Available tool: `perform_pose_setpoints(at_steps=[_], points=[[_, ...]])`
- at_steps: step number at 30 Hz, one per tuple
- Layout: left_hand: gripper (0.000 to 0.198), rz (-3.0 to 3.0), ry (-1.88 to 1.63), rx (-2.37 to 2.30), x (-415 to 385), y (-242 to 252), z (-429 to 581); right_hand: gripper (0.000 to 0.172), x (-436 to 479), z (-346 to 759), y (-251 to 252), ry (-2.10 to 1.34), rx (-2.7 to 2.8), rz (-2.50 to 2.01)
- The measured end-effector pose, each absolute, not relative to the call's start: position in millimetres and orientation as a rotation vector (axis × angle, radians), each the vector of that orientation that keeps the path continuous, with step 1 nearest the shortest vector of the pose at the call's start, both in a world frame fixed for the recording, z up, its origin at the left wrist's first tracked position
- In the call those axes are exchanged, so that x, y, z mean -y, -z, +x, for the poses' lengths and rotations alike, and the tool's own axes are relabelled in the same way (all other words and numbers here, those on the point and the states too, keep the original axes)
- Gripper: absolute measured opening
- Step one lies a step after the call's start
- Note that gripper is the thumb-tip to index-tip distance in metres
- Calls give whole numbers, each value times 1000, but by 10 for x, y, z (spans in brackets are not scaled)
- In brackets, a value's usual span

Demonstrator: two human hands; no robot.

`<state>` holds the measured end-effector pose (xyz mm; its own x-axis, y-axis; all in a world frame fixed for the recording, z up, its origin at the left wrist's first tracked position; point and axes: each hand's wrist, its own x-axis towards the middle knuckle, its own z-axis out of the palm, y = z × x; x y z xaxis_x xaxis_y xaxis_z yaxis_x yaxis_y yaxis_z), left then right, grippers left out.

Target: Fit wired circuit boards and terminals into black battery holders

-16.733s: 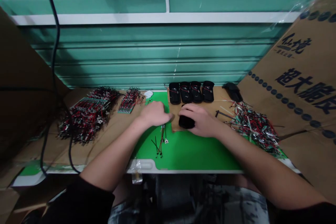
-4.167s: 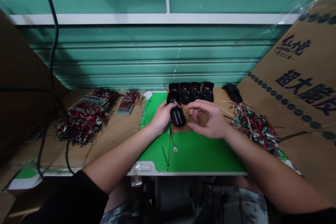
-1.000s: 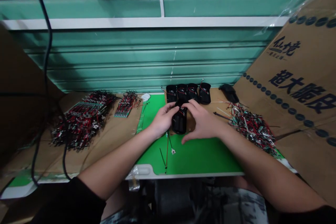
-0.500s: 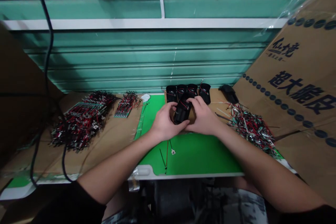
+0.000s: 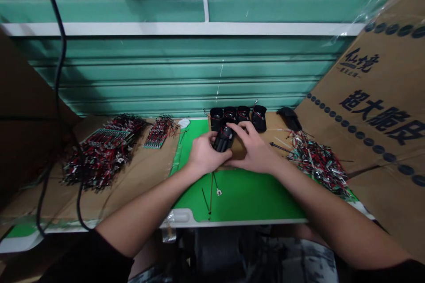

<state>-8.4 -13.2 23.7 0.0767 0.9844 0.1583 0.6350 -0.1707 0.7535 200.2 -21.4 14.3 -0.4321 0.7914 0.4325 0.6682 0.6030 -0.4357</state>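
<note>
My left hand (image 5: 206, 152) is closed around a black plastic housing (image 5: 224, 138), with the thumb along its near side. A thin red wire crosses the top of this housing, which is tilted. My right hand (image 5: 254, 148) has its fingers spread and curved; the fingertips touch the housing's top right edge, and the thumb stands apart from it. Behind the hands, several similar black housings (image 5: 259, 118) stand in a row on cardboard, with red wires on them. A small white part on a black wire (image 5: 218, 192) lies on the green mat (image 5: 259, 194) below my hands.
To the left, a large pile of wired circuit boards (image 5: 99, 159) and a smaller bundle (image 5: 156, 135) lie on cardboard. At the right are a tangled wire pile (image 5: 318, 163), a black curved part (image 5: 289, 117) and a screwdriver-like tool (image 5: 280, 146). A cardboard box (image 5: 381, 97) stands beside them.
The housing has shifted slightly left and tilted with my left hand. My right hand has loosened, its thumb now away from the housing and its fingers more spread.
</note>
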Motion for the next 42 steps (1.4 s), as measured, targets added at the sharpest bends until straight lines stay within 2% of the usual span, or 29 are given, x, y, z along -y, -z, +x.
perform_pose_setpoints(at_steps=[4,7,10,12,17,28,31,34,38,42], points=[[54,1784,-1039,-1717,-93,-248,-219,92,104,2209,-310,-130,2007,-1331],[55,1750,-1126,-1826,-306,-239,-370,76,-66,2514,-367,77,1824,-1746],[56,1729,-1089,-1954,-463,-217,-495,71,-222,2812,-349,126,1695,-2287],[54,1731,-1035,-2011,-520,-197,-541,72,-292,2940,-320,69,1689,-2473],[51,1784,-851,-2079,-552,-149,-538,90,-383,3040,-248,-105,1642,-2658],[67,1945,-735,-2077,-542,-109,-477,99,-420,3100,-199,-154,1636,-2661],[62,1946,-741,-2073,-507,-133,-462,96,-390,3063,-245,-66,1594,-2624],[57,1964,-703,-2017,-457,-176,-448,86,-340,3035,-302,80,1568,-2542],[63,2019,-629,-1947,-423,-195,-454,62,-258,3019,-398,231,1591,-2275],[64,2036,-643,-1940,-438,-157,-467,43,-160,2876,-492,162,1547,-1858]])
